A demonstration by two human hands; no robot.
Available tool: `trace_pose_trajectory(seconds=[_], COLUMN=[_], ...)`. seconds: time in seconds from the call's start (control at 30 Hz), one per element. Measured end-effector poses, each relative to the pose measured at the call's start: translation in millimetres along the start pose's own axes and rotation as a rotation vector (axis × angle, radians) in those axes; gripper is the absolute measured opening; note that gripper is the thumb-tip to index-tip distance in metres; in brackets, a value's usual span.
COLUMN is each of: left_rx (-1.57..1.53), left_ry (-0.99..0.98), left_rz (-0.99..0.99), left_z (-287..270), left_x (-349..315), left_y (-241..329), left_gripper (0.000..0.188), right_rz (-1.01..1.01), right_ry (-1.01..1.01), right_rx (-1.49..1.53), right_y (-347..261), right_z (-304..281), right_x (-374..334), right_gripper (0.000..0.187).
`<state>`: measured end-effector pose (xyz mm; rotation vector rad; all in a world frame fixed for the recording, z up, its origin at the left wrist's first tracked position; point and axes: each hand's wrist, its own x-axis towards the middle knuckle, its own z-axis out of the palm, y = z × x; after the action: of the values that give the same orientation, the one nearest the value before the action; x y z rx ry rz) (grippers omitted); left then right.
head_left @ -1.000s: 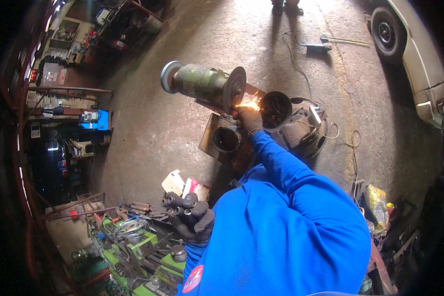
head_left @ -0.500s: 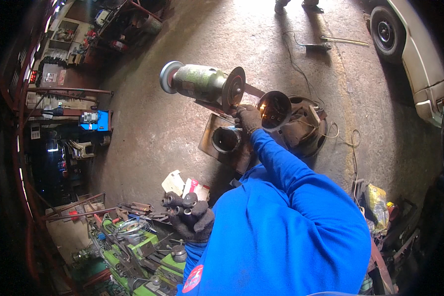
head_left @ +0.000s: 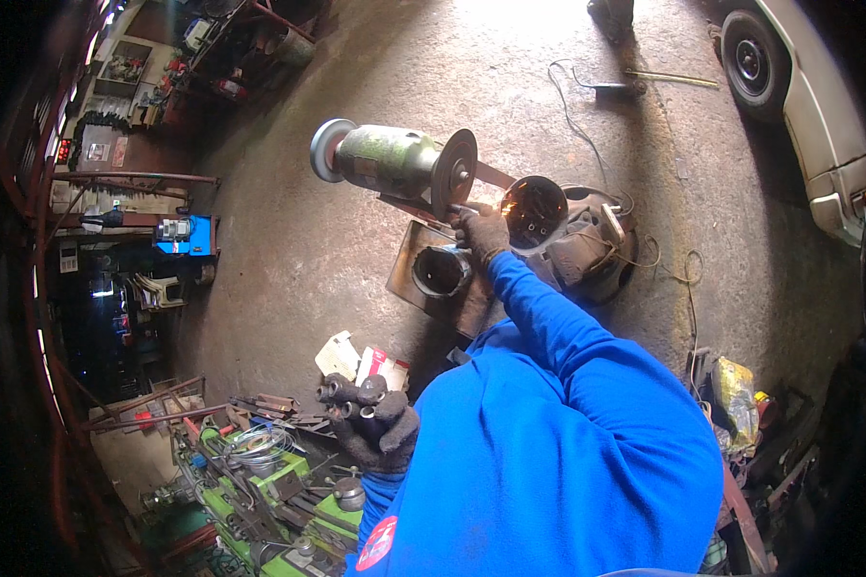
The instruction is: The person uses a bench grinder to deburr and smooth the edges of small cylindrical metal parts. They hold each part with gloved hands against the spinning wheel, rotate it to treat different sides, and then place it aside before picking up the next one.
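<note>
Legs (head_left: 611,14) of a bystander have shifted rightward along the top edge since the earlier frame, and the sparks (head_left: 518,208) have dwindled to glints in the round container (head_left: 547,206) right of centre; near the middle, the gloved right hand (head_left: 481,231) clamps a small metal piece (head_left: 465,209) beside the lower rim of the grinding wheel (head_left: 455,171), contact unclear; at lower left, the gloved left hand (head_left: 380,430) is curled around several short metal tubes (head_left: 368,413).
</note>
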<state>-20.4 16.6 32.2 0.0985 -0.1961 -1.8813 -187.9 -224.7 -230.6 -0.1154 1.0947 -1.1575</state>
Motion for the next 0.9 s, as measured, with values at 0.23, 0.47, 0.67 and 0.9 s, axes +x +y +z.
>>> trace_pose_trajectory(seconds=[0.23,0.47,0.67,0.9], left_rx=[0.110,0.040,0.004,0.045], left_ry=[0.102,0.077,0.064,0.074], left_rz=[0.068,0.044,0.025,0.113], left_z=[-7,-2,-3,-16], left_x=[-10,-3,-2,-11], left_y=[3,0,1,4], left_gripper=[0.033,0.032,0.031,0.039], right_rz=[0.008,-0.081,-0.111,-0.781], right_ry=[0.016,-0.016,-0.129,-0.275], right_rx=[-0.044,-0.018,-0.140,-0.476], right_y=[1,28,13,-19], right_z=[-2,-11,-14,-34], right_x=[5,21,2,-46], right_gripper=[0.026,0.038,0.038,0.034])
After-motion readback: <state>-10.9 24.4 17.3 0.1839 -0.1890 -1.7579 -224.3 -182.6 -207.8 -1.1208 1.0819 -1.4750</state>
